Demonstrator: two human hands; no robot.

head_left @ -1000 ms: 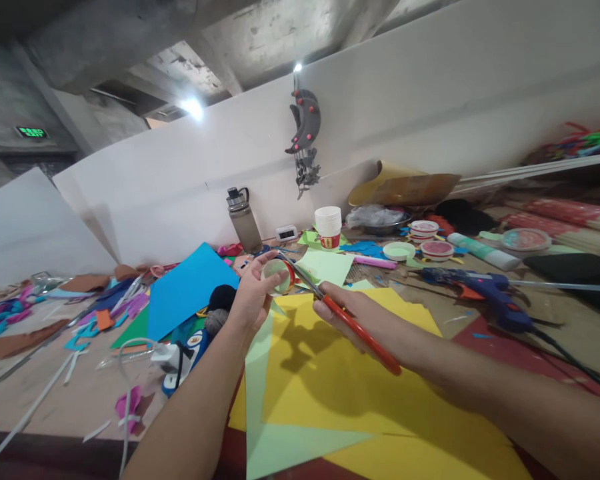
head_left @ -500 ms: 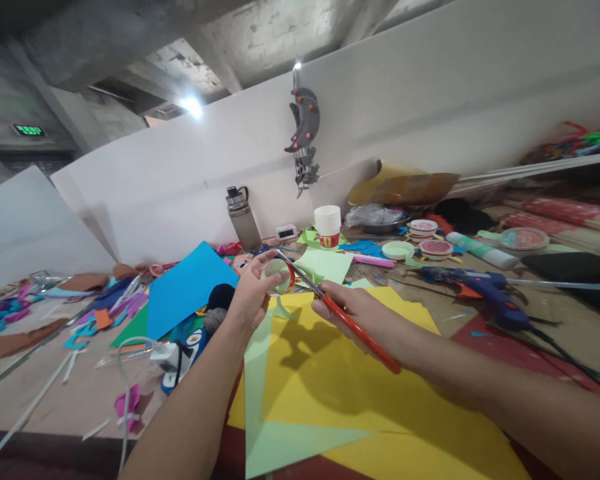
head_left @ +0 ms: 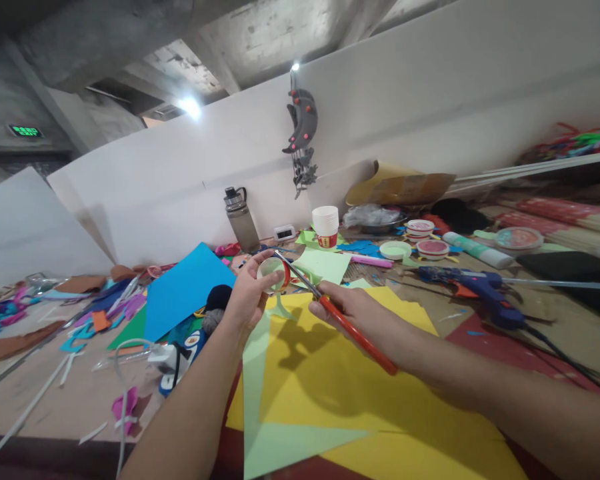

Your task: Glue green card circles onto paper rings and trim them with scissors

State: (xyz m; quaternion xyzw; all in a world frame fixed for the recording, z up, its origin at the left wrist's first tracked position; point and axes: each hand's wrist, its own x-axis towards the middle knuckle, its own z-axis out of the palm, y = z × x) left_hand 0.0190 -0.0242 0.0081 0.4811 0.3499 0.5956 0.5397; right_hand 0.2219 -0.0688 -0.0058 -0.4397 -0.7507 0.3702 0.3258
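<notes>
My left hand point(head_left: 246, 293) grips a short, round cut-down paper cup piece point(head_left: 269, 269), with a red band on its outside and a pale green inside. A thin strip of pale green paper point(head_left: 281, 308) hangs below it. In my right hand point(head_left: 353, 305) are scissors with red handles point(head_left: 363, 339), my fingers wrapped round them. Their blades lie against the red edge of the cup piece; whether they are cutting cannot be seen. Both hands are above stacked yellow paper point(head_left: 350, 393) and a pale green sheet point(head_left: 258, 400).
Behind my hands stand stacked paper cups point(head_left: 326, 223) and a bottle point(head_left: 242, 223). A blue glue gun point(head_left: 490, 297) with its cord lies at right, beside a glue stick tube point(head_left: 475, 250). Blue paper point(head_left: 185, 287), a power strip point(head_left: 167, 383) and cable are at left.
The view has shifted very slightly. My hands, the cup piece and the scissors keep nearly the same pose.
</notes>
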